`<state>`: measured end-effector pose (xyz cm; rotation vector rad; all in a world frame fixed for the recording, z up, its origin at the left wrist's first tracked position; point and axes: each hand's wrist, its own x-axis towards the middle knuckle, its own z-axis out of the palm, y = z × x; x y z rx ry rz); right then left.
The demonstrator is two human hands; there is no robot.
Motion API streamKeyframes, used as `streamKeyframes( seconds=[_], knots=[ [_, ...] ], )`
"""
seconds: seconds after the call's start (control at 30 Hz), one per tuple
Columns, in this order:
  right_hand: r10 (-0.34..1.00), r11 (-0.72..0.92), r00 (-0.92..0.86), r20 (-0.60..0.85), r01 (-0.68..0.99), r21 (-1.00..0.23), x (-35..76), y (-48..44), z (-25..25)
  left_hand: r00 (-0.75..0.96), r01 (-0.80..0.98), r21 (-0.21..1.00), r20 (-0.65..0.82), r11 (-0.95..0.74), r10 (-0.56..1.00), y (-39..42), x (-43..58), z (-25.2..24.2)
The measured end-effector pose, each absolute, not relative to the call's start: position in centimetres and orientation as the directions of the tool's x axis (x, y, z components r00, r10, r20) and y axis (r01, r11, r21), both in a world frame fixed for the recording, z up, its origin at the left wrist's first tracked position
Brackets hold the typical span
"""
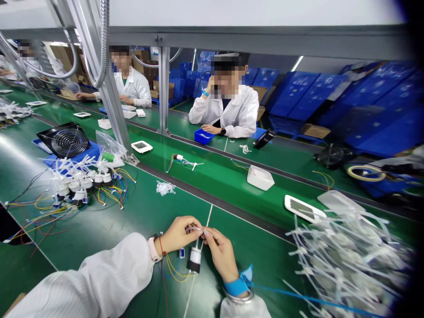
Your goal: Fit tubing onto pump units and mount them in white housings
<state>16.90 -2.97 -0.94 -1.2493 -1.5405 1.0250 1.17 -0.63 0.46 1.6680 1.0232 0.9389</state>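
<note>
Left hand (178, 235) and right hand (220, 255) pinch a small white plastic part (198, 229), seemingly firmly; wired cylinder (194, 259) sits just below.

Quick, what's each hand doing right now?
Left hand: closed, pinching a small white plastic part.
Right hand: closed, pinching the same part.

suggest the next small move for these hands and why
Probably steady the small white piece between the left hand and right hand before shifting it: it is tiny, pinched at the fingertips, and a black-and-white cylinder with loose wires sits right below.
</note>
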Motion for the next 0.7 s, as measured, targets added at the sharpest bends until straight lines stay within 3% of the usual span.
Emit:
streamKeyframes(
  seconds=[0.7],
  knots=[
    [0.987,0.131,-0.129,0.100,0.259,-0.957,16.70,-3.12,-0.82,0.360,0.186,0.966,0.105,-0.182,0.927,-0.60,1.14,0.87]
  ],
)
